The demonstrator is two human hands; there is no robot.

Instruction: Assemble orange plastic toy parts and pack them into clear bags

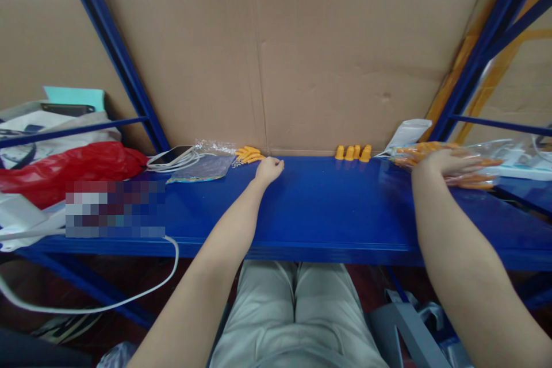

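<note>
Currently our half-curled left hand [270, 170] sits beside the orange keychains [249, 154] at mid-frame; our right hand [444, 161] touches the clear plastic bag [472, 181] at right, both grips unclear to us.

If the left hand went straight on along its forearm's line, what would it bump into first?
Probably the cardboard panel at the back of the blue tabletop; the left hand looks close to it, though the gap is hard to judge.
</note>
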